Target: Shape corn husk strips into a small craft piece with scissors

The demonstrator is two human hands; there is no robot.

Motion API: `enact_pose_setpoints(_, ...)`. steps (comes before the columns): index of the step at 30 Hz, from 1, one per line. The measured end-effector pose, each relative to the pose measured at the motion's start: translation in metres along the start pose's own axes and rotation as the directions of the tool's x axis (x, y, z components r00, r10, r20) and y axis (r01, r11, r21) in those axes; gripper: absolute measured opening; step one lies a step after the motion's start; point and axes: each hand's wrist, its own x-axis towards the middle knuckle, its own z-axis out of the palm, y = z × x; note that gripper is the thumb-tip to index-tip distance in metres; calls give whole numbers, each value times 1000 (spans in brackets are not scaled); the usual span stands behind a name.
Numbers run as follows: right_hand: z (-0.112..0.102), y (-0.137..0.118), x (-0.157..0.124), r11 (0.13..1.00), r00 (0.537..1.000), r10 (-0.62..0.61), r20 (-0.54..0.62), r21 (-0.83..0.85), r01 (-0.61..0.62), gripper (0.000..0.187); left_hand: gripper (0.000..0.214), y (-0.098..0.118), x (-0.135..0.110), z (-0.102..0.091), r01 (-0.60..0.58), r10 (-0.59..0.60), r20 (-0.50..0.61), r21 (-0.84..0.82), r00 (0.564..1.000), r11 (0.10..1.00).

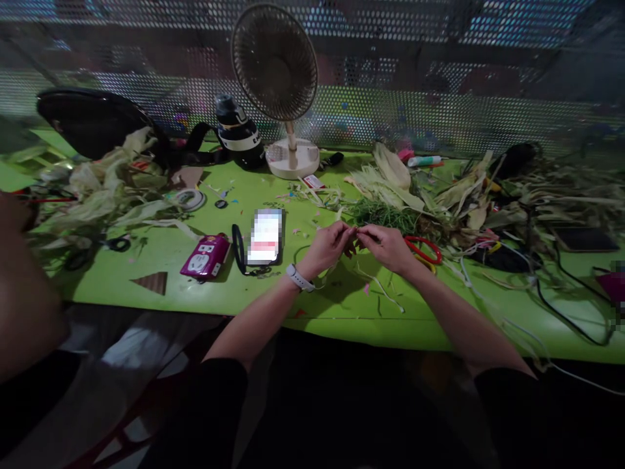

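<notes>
My left hand [328, 247] and my right hand [388, 247] meet fingertip to fingertip just above the green table [161, 306]. Both pinch a small thin piece between them, too small to name. A white watch [297, 278] sits on my left wrist. Thin pale strips [385, 290] lie on the table under my hands. Red-handled scissors [424, 249] rest right beside my right hand. A heap of corn husks [390, 176] and green stems [381, 213] lies just beyond my fingers.
A phone [265, 236] and a pink power strip [206, 256] lie to the left. A standing fan [278, 85], a black bottle [237, 133] and a tape roll [189, 198] stand further back. More husks [105, 189] pile at left; cables [561, 306] trail at right. Another person's arm [24, 293] is at far left.
</notes>
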Motion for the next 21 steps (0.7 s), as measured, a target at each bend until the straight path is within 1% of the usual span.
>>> enact_pose_setpoints(3, 0, 1, 0, 999, 1000, 29, -3, -22, -29, 20, 34, 0, 1, -3, -51, 59, -33, 212, 998, 976)
enact_pose_setpoints(5, -1, 2, 1, 996, 996, 82, 22, 45, -82, 20, 34, 0, 2, -5, -102, 126, -53, 326, 991, 940)
enact_pose_setpoints(6, -3, 3, 1, 988, 992, 110, 53, 103, -115, 21, 34, 1, 2, -6, -126, 154, -54, 344, 987, 930)
enact_pose_setpoints(9, -11, 3, 3, 937, 968, 166, 190, 275, -214, 25, 34, 2, 4, -7, -154, 167, -24, 279, 986, 948)
enact_pose_setpoints(11, -17, 1, 4, 904, 953, 181, 245, 340, -259, 26, 35, 3, 4, -7, -144, 149, -7, 218, 989, 965)
enact_pose_setpoints(13, -20, -1, 4, 880, 947, 197, 252, 381, -284, 27, 36, 2, 4, -6, -125, 127, 3, 174, 992, 977)
enact_pose_setpoints(16, -17, -3, 5, 854, 947, 205, 247, 427, -296, 31, 36, 0, 4, -5, -114, 113, 16, 143, 993, 983)
enact_pose_setpoints(21, -13, -3, 5, 819, 935, 204, 290, 473, -325, 33, 35, 4, 3, -5, -137, 139, 2, 175, 990, 975)
